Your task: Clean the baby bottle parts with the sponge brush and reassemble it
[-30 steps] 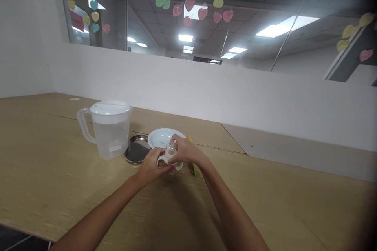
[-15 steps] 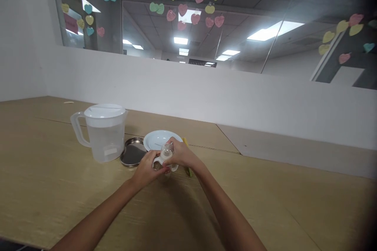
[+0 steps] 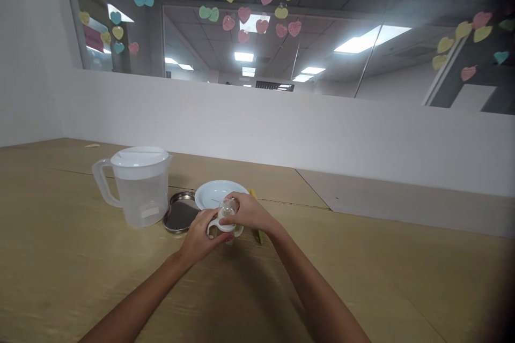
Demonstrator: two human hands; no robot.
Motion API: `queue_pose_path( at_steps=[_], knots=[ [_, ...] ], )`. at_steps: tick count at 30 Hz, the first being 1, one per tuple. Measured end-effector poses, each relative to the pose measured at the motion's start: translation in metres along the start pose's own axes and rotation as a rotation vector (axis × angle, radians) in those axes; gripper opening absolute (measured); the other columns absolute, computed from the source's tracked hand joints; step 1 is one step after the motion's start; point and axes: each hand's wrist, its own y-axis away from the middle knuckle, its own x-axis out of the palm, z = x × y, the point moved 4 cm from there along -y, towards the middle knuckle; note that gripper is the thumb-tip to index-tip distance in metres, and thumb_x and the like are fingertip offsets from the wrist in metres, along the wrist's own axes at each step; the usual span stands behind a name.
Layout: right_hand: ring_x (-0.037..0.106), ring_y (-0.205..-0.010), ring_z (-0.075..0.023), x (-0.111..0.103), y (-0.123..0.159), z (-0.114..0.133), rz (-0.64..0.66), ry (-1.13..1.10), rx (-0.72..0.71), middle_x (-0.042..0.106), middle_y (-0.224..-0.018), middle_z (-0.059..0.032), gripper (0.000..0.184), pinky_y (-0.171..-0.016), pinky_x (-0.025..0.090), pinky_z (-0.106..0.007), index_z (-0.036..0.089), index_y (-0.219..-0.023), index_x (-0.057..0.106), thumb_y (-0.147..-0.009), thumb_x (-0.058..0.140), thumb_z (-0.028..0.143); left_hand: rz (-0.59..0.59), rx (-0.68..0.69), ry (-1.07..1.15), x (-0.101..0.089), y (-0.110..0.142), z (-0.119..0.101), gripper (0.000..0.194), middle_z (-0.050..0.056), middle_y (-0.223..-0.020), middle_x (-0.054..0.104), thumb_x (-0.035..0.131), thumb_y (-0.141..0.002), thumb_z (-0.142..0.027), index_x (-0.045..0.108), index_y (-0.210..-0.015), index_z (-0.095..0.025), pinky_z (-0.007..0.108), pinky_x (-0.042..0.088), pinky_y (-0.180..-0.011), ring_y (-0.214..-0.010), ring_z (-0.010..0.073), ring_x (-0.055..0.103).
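Note:
Between my two hands is a small baby bottle [image 3: 226, 226] with a white two-handled collar and a clear domed cap [image 3: 228, 207]. My left hand [image 3: 202, 237] is closed round the bottle's side at the left handle. My right hand [image 3: 250, 211] grips the top from the right, its fingers round the clear cap and its thumb by the white collar. Most of the bottle's body is hidden by my fingers. Just behind the hands lies a white plate [image 3: 209, 188], with something thin on it that I cannot make out.
A lidded clear plastic jug [image 3: 140, 193] stands at the left on the wooden table [image 3: 120, 273]. Beside it is a kidney-shaped metal tray [image 3: 180, 215]. A thin yellow-green item [image 3: 259, 237] lies partly behind my right wrist. A white wall [image 3: 257, 123] closes off the back.
The view has shifted slightly. Both hands keep hold of the bottle, and the clear cap looks a little differently angled under my right fingers.

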Motion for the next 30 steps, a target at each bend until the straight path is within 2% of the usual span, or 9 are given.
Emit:
queue_pose_path(
  at_steps=[9,11,15,17,22,25,27,28,30],
  knots=[
    [0.052,-0.066,-0.0089,-0.007,0.001,-0.003,0.074,-0.147,0.047,0.058,-0.074,0.0019,0.048,-0.059,0.038,-0.019,0.017,-0.102,0.061,-0.058,0.072,0.033,-0.078,0.109,-0.049,-0.001,0.002,-0.002,0.055,0.009,-0.107,0.063,0.066,-0.069,-0.047,0.055,-0.115,-0.02,0.036,0.048,-0.086,-0.099,0.0227,0.058],
    [0.052,-0.067,-0.0094,-0.007,0.002,-0.001,0.071,-0.118,0.043,0.058,-0.074,0.0016,0.048,-0.06,0.038,-0.02,0.016,-0.101,0.061,-0.057,0.072,0.033,-0.079,0.126,-0.066,0.0,0.002,-0.001,0.056,0.009,-0.107,0.063,0.065,-0.069,-0.047,0.054,-0.116,-0.02,0.036,0.048,-0.086,-0.1,0.0228,0.058],
    [0.052,-0.074,-0.0126,-0.005,0.004,0.009,-0.033,0.044,0.011,0.06,-0.082,-0.0003,0.046,-0.062,0.037,-0.022,0.018,-0.098,0.061,-0.056,0.072,0.035,-0.086,0.143,-0.122,-0.001,0.003,0.001,0.052,0.008,-0.104,0.064,0.063,-0.072,-0.046,0.054,-0.115,-0.019,0.035,0.048,-0.084,-0.096,0.0219,0.059],
    [0.052,-0.078,-0.0139,-0.006,0.007,0.016,-0.083,0.058,-0.011,0.06,-0.087,-0.0011,0.048,-0.065,0.038,-0.024,0.019,-0.1,0.06,-0.056,0.071,0.034,-0.092,0.152,-0.153,-0.002,0.003,0.003,0.051,0.008,-0.104,0.064,0.062,-0.073,-0.046,0.053,-0.115,-0.019,0.036,0.047,-0.084,-0.095,0.0217,0.059],
    [0.052,-0.077,-0.0126,-0.02,0.011,0.022,-0.182,-0.209,-0.002,0.057,-0.089,0.0005,0.048,-0.068,0.041,-0.025,0.02,-0.102,0.052,-0.059,0.068,0.031,-0.085,0.158,-0.167,-0.004,0.004,0.004,0.052,0.009,-0.104,0.064,0.061,-0.073,-0.046,0.051,-0.116,-0.018,0.035,0.046,-0.085,-0.097,0.0213,0.058],
    [0.053,-0.079,-0.0129,-0.032,0.007,0.011,-0.334,-0.312,0.019,0.055,-0.091,0.0005,0.047,-0.07,0.043,-0.026,0.02,-0.101,0.046,-0.059,0.066,0.026,-0.078,0.155,-0.158,-0.005,0.003,0.004,0.054,0.009,-0.109,0.062,0.062,-0.073,-0.047,0.05,-0.117,-0.018,0.035,0.046,-0.087,-0.099,0.0213,0.058],
    [0.053,-0.085,-0.0144,-0.035,0.002,-0.001,-0.43,-0.238,0.031,0.054,-0.097,-0.0015,0.045,-0.075,0.042,-0.028,0.019,-0.1,0.046,-0.06,0.065,0.026,-0.08,0.155,-0.16,-0.005,0.003,0.005,0.054,0.009,-0.11,0.062,0.062,-0.073,-0.047,0.05,-0.117,-0.018,0.035,0.045,-0.087,-0.099,0.0214,0.058],
    [0.052,-0.089,-0.0154,-0.032,-0.001,-0.007,-0.443,-0.166,0.035,0.054,-0.1,-0.0028,0.043,-0.078,0.042,-0.03,0.019,-0.1,0.047,-0.061,0.065,0.026,-0.079,0.155,-0.163,-0.005,0.003,0.005,0.054,0.009,-0.111,0.062,0.062,-0.073,-0.047,0.05,-0.117,-0.018,0.035,0.045,-0.087,-0.099,0.0215,0.058],
    [0.05,-0.096,-0.0177,-0.021,-0.009,-0.02,-0.379,0.015,0.048,0.054,-0.103,-0.0056,0.04,-0.085,0.039,-0.032,0.017,-0.101,0.051,-0.064,0.064,0.024,-0.076,0.157,-0.173,-0.006,0.003,0.006,0.054,0.009,-0.111,0.062,0.061,-0.073,-0.047,0.05,-0.118,-0.018,0.036,0.045,-0.087,-0.099,0.0215,0.058]
  ],
)
